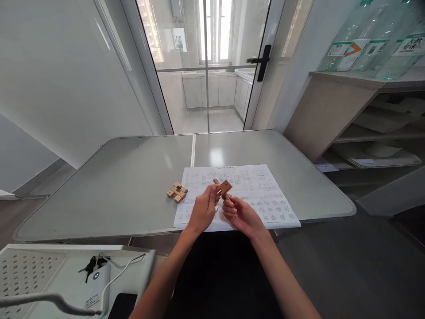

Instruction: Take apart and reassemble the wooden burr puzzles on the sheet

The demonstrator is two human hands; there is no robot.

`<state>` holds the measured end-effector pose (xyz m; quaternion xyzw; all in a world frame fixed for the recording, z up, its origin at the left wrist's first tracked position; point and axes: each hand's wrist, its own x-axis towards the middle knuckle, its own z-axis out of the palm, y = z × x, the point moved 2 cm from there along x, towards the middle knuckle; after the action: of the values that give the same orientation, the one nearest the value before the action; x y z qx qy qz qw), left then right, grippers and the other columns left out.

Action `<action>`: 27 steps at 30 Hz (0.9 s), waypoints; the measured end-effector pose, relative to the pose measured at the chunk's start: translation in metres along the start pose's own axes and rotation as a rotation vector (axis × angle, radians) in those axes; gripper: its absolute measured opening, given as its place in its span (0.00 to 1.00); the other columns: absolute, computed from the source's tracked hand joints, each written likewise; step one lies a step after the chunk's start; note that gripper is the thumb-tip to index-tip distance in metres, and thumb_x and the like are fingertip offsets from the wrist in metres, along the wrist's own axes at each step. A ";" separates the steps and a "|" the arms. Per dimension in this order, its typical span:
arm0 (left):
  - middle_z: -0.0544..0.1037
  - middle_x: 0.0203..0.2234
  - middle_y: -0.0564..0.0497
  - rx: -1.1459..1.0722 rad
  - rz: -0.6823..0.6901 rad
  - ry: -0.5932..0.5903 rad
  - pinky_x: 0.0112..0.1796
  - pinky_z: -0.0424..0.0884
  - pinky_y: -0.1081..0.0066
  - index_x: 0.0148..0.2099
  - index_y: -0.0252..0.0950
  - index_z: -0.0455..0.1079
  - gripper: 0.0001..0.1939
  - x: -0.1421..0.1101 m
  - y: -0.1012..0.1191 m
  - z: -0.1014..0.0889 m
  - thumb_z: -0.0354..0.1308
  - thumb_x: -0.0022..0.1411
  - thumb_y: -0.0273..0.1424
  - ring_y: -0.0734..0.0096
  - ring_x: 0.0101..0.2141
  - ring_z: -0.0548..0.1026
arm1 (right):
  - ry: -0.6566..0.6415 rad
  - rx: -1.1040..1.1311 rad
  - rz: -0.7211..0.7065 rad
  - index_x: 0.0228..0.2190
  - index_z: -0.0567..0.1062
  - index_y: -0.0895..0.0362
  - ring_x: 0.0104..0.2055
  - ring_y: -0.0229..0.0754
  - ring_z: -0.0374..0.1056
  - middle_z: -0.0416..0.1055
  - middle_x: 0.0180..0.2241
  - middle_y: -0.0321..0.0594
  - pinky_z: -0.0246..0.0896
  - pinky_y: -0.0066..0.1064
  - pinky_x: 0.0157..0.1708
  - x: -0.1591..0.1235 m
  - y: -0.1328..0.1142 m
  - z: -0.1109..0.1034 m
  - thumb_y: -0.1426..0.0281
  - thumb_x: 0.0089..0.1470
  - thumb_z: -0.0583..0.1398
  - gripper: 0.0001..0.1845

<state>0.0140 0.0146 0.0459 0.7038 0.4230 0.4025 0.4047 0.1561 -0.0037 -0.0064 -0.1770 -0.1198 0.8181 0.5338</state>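
My left hand (pixel 203 209) is closed on some wooden puzzle pieces (pixel 225 188), which it holds just above the printed sheet (pixel 279 208). My right hand (pixel 241 214) pinches the lower end of the same pieces from the right. They look like notched wooden bars crossing one another, and my fingers cover part of them. To the left, more wooden puzzle pieces (pixel 178 192) lie grouped at the sheet's left edge. Rows of small line drawings cover the sheet.
The grey folding table (pixel 109 186) has a seam down its middle. At lower left a white cart (pixel 66 261) carries keys, a white box, a cable and a dark phone. A shelf (pixel 335 102) with large plastic bottles stands right; a glass door (pixel 186 88) is behind.
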 end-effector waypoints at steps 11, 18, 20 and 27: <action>0.82 0.34 0.50 0.422 0.048 0.038 0.32 0.67 0.69 0.54 0.41 0.67 0.15 -0.003 -0.005 0.003 0.40 0.80 0.35 0.62 0.31 0.80 | -0.021 0.129 0.028 0.32 0.65 0.54 0.20 0.30 0.54 0.59 0.24 0.28 0.58 0.18 0.19 0.001 0.005 -0.008 0.77 0.64 0.63 0.12; 0.84 0.37 0.50 0.500 0.084 0.029 0.32 0.68 0.70 0.55 0.42 0.66 0.13 -0.003 -0.008 0.004 0.41 0.79 0.32 0.62 0.31 0.81 | -0.029 0.145 0.033 0.33 0.66 0.55 0.20 0.30 0.54 0.60 0.24 0.28 0.59 0.18 0.19 0.002 0.007 -0.010 0.76 0.64 0.63 0.11; 0.84 0.37 0.49 0.527 0.098 0.039 0.32 0.68 0.70 0.54 0.41 0.66 0.13 -0.003 -0.007 0.004 0.41 0.79 0.31 0.62 0.32 0.81 | -0.029 0.141 0.032 0.33 0.66 0.55 0.20 0.30 0.55 0.60 0.24 0.28 0.59 0.18 0.19 0.002 0.007 -0.010 0.76 0.64 0.63 0.11; 0.83 0.35 0.49 0.547 0.060 0.040 0.30 0.65 0.69 0.53 0.41 0.66 0.14 0.000 -0.005 0.004 0.40 0.80 0.34 0.61 0.29 0.80 | -0.033 0.121 0.039 0.32 0.66 0.54 0.20 0.30 0.54 0.60 0.24 0.28 0.59 0.19 0.19 -0.001 0.006 -0.008 0.76 0.65 0.63 0.12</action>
<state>0.0165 0.0152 0.0396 0.7910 0.5029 0.2990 0.1791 0.1549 -0.0066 -0.0160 -0.1329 -0.0754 0.8369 0.5256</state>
